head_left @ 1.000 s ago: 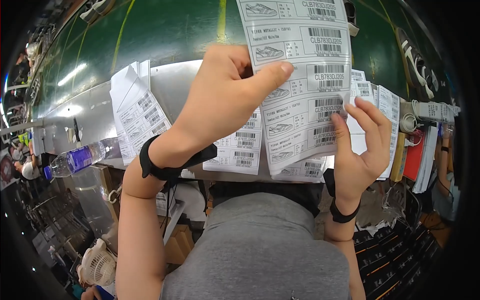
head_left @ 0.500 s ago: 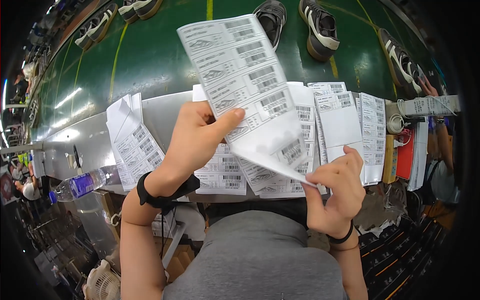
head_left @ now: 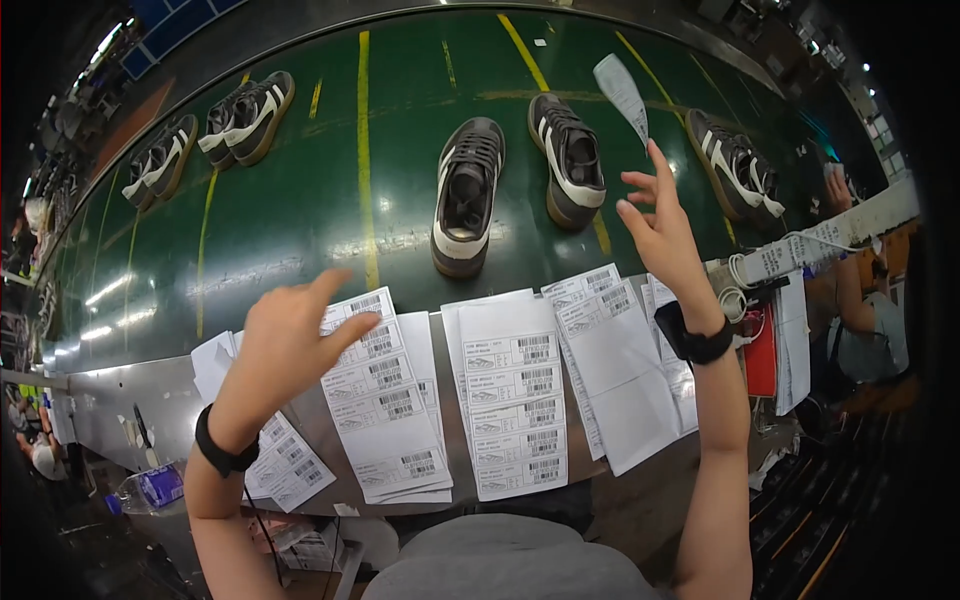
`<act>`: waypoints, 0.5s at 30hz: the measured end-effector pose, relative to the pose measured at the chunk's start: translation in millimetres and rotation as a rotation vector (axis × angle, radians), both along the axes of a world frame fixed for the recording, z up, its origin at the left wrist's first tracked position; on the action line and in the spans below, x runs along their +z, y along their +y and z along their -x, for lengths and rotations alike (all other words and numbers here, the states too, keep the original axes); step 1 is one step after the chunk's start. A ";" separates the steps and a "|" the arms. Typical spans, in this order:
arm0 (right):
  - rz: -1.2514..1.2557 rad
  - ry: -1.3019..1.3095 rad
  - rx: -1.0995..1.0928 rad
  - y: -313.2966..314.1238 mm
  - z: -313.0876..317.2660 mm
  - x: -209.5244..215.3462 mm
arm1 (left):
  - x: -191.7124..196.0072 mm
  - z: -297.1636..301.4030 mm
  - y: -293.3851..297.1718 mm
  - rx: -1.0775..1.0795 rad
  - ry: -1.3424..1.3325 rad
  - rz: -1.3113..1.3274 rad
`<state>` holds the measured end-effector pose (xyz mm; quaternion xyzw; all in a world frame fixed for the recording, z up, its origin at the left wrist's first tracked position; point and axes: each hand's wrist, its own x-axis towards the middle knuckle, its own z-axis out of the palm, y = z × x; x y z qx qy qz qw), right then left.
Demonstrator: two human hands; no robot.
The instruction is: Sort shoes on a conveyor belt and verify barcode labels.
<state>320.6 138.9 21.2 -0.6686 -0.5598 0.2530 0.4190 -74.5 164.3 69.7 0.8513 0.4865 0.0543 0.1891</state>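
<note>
My left hand (head_left: 290, 345) hovers at the upper end of a stack of barcode label sheets (head_left: 385, 430), its thumb and index finger apart. One label place on the top sheet is blank. My right hand (head_left: 665, 230) is raised over the green belt (head_left: 400, 200) with its fingers spread. A pale slip of paper (head_left: 622, 97) reaches up from its index fingertip; whether it sticks there or floats free I cannot tell. Near my hands stand two black shoes with white stripes, a left-hand shoe (head_left: 470, 195) and a right-hand shoe (head_left: 568, 160).
More label sheets lie along the metal ledge: a middle stack (head_left: 515, 400), a right stack (head_left: 620, 390) and a left stack (head_left: 290, 465). Other shoe pairs (head_left: 250, 118) stand on the belt. A bottle (head_left: 150, 488) lies at left. At right are coiled cable (head_left: 735, 300) and a red folder (head_left: 762, 355).
The label sheet that both hands held up is now down among the stacks. My right hand has moved up and away over the belt. The view has shifted, showing more belt.
</note>
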 end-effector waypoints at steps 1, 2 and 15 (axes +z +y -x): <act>-0.082 -0.135 0.020 24.5 -12.4 -12.8 | -8.8 -19.0 10.3 -0.095 -0.073 -0.070; -0.162 -0.273 0.037 44.6 -21.6 -22.2 | -28.2 -38.8 21.2 -0.192 -0.149 -0.138; -0.433 -0.628 0.304 148.7 -55.2 -64.7 | -79.6 -81.7 111.5 -0.258 -0.199 -0.489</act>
